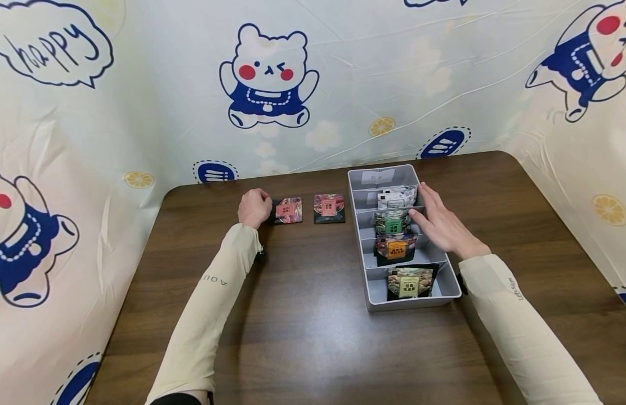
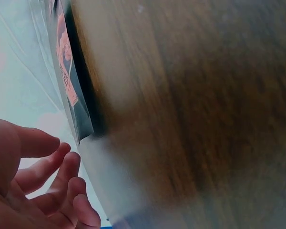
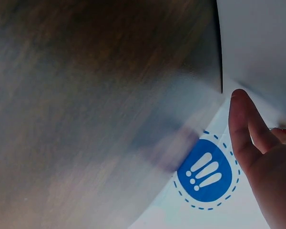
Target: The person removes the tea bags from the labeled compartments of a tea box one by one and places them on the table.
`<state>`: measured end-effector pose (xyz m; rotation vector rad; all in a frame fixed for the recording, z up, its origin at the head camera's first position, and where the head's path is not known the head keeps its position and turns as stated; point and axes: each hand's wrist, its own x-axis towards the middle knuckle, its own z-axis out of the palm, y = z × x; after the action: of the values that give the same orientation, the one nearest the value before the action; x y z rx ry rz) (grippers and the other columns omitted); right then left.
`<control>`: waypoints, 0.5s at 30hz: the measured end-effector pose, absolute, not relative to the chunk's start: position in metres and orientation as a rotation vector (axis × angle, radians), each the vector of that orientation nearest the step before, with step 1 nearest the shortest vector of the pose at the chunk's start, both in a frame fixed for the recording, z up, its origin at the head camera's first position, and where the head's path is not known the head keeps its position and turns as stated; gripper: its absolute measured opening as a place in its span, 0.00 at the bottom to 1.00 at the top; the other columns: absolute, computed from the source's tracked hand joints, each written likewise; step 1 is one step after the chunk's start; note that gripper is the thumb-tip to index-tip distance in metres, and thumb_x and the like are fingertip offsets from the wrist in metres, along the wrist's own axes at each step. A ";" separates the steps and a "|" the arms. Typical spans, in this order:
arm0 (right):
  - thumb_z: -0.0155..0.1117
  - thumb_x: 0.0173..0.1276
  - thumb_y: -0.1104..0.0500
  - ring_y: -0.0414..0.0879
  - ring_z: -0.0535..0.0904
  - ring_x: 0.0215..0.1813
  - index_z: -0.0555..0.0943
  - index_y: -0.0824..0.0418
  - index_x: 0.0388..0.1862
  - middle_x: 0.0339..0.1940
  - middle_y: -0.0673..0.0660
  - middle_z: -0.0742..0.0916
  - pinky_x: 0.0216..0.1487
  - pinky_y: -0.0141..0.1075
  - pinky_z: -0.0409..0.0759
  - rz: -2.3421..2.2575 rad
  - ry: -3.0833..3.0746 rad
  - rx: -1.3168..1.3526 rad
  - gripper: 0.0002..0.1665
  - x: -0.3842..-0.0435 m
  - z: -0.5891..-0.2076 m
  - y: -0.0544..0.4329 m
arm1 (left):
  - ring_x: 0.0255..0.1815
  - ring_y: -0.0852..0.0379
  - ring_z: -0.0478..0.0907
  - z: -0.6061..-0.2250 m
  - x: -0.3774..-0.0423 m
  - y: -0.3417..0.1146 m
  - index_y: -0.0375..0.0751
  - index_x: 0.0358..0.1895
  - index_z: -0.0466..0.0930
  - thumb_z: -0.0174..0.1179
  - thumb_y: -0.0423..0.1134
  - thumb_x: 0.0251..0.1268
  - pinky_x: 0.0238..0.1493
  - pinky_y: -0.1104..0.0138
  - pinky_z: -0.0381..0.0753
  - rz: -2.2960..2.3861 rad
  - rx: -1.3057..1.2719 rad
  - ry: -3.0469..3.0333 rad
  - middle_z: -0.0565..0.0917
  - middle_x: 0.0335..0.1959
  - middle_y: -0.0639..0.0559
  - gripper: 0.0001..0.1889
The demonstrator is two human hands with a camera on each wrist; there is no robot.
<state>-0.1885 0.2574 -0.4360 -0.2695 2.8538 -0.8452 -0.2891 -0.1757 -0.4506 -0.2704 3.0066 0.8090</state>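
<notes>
My left hand is at the left end of a dark tea packet with a pink label, which lies on the table. In the left wrist view its fingers are loosely bent, thumb tip close to the forefinger, just off the packet's corner. A second pink-labelled tea packet lies flat to its right. Further right is a grey divided box. Along the box's right wall rests my right hand, fingers extended and thumb over the rim. The right wrist view shows its fingers against the box's outer side.
Inside the box, packets stand in separate compartments: white, green-labelled, orange-labelled and yellow-labelled. A paper label marks the rear compartment. The brown wooden table ends at a printed curtain.
</notes>
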 end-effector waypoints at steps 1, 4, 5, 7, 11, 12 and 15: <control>0.33 0.76 0.35 0.65 0.46 0.78 0.31 0.54 0.79 0.81 0.56 0.38 0.72 0.63 0.50 -0.845 2.852 -0.267 0.45 -0.188 -0.436 0.258 | 0.45 0.43 0.79 -0.450 -0.289 -0.176 0.39 0.42 0.82 0.49 0.40 0.68 0.49 0.49 0.78 0.810 -0.271 3.006 0.83 0.46 0.41 0.13; 0.33 0.76 0.35 0.65 0.46 0.79 0.31 0.54 0.79 0.81 0.58 0.39 0.72 0.63 0.49 -0.843 2.850 -0.268 0.45 -0.188 -0.435 0.257 | 0.43 0.43 0.79 -0.449 -0.288 -0.175 0.39 0.41 0.82 0.48 0.41 0.68 0.48 0.50 0.78 0.812 -0.271 2.997 0.83 0.44 0.41 0.14; 0.33 0.76 0.35 0.65 0.46 0.79 0.31 0.55 0.79 0.81 0.59 0.40 0.72 0.63 0.50 -0.843 2.850 -0.267 0.45 -0.187 -0.434 0.257 | 0.43 0.43 0.79 -0.448 -0.288 -0.175 0.39 0.41 0.82 0.48 0.41 0.68 0.47 0.50 0.78 0.815 -0.270 2.996 0.84 0.44 0.41 0.13; 0.34 0.76 0.35 0.65 0.46 0.78 0.32 0.56 0.79 0.81 0.61 0.41 0.72 0.63 0.50 -0.847 2.850 -0.267 0.46 -0.187 -0.434 0.257 | 0.41 0.44 0.79 -0.447 -0.287 -0.175 0.40 0.40 0.83 0.49 0.41 0.67 0.46 0.51 0.79 0.819 -0.263 2.992 0.84 0.43 0.41 0.13; 0.35 0.76 0.35 0.66 0.47 0.78 0.33 0.57 0.79 0.80 0.64 0.43 0.71 0.63 0.51 -0.856 2.843 -0.260 0.46 -0.186 -0.433 0.256 | 0.37 0.46 0.79 -0.444 -0.287 -0.173 0.40 0.40 0.83 0.50 0.42 0.67 0.42 0.53 0.79 0.841 -0.227 2.994 0.85 0.41 0.42 0.13; 0.35 0.76 0.35 0.67 0.48 0.77 0.33 0.58 0.79 0.80 0.64 0.44 0.71 0.64 0.51 -0.854 2.841 -0.260 0.46 -0.186 -0.433 0.257 | 0.37 0.46 0.79 -0.443 -0.287 -0.172 0.40 0.40 0.83 0.50 0.42 0.67 0.42 0.53 0.79 0.854 -0.217 2.992 0.85 0.41 0.42 0.13; 0.34 0.76 0.35 0.68 0.49 0.77 0.32 0.57 0.79 0.80 0.65 0.44 0.71 0.64 0.51 -0.852 2.830 -0.253 0.47 -0.187 -0.434 0.257 | 0.37 0.47 0.79 -0.440 -0.287 -0.168 0.39 0.42 0.83 0.51 0.43 0.68 0.42 0.54 0.79 0.916 -0.170 2.982 0.85 0.41 0.42 0.13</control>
<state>-0.1872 0.2570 -0.4343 -0.2527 2.8304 -0.8515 -0.2869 -0.1677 -0.4398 -0.1700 2.9819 0.9155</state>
